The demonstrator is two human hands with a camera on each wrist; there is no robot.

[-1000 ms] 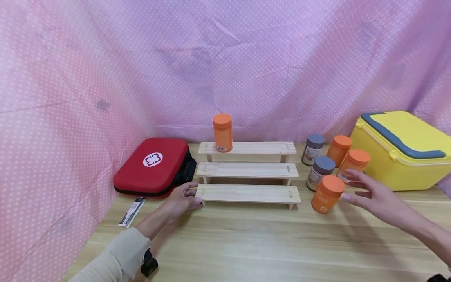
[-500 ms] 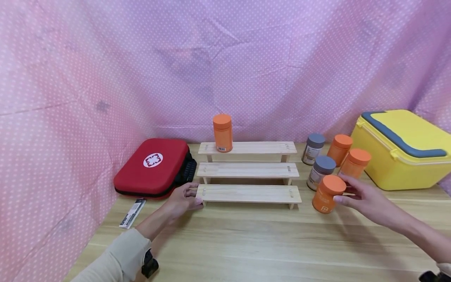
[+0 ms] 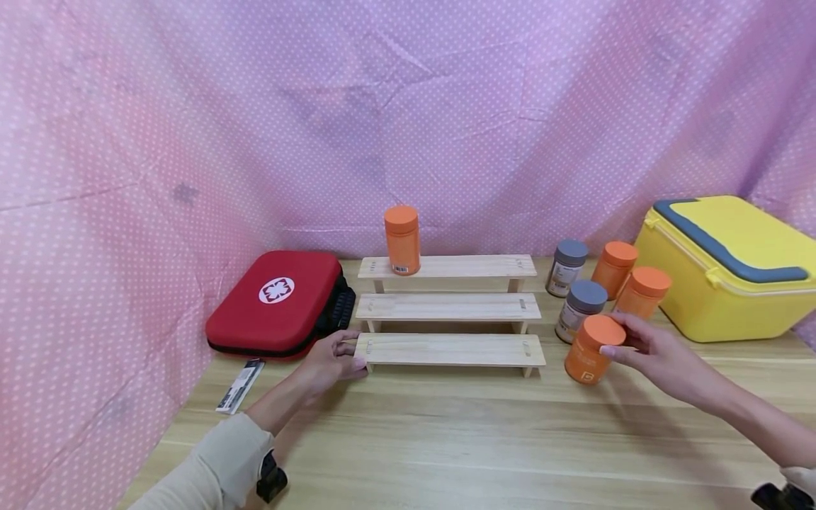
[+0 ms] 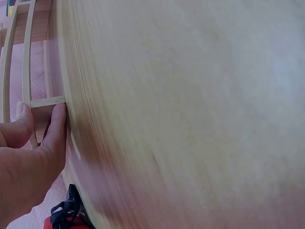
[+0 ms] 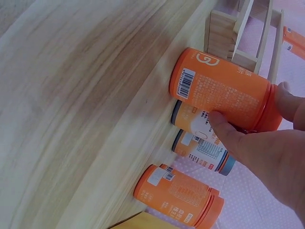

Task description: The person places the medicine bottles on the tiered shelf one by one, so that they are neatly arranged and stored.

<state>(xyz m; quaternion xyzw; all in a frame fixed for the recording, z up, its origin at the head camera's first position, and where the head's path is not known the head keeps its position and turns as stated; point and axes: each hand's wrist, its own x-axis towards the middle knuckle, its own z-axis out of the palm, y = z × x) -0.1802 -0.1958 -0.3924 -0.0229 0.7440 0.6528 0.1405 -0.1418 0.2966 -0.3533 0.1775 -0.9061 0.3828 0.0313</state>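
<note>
A three-step wooden rack [image 3: 446, 347] stands mid-table, and one orange jar [image 3: 403, 244] is on the left end of its top step. My left hand [image 3: 331, 363] grips the left end of the lowest step; the left wrist view shows its fingers around the end piece [image 4: 47, 101]. On the right, my right hand [image 3: 666, 358] holds the nearest orange jar [image 3: 586, 358], which stands slightly tilted in the head view. In the right wrist view its digits lie on that jar's side [image 5: 224, 88] and by the lid. Two grey-lidded jars [image 3: 566, 269] and two more orange-lidded jars [image 3: 614, 269] stand just behind.
A yellow box [image 3: 733, 304] with a grey handle sits behind the jars at right. At left lie a red first-aid case [image 3: 277, 301] and a small flat packet [image 3: 239, 386]. A pink dotted cloth [image 3: 446, 127] hangs behind the table.
My right hand has moved left to the nearest orange jar and taken hold of it. The left hand stays at the rack's end.
</note>
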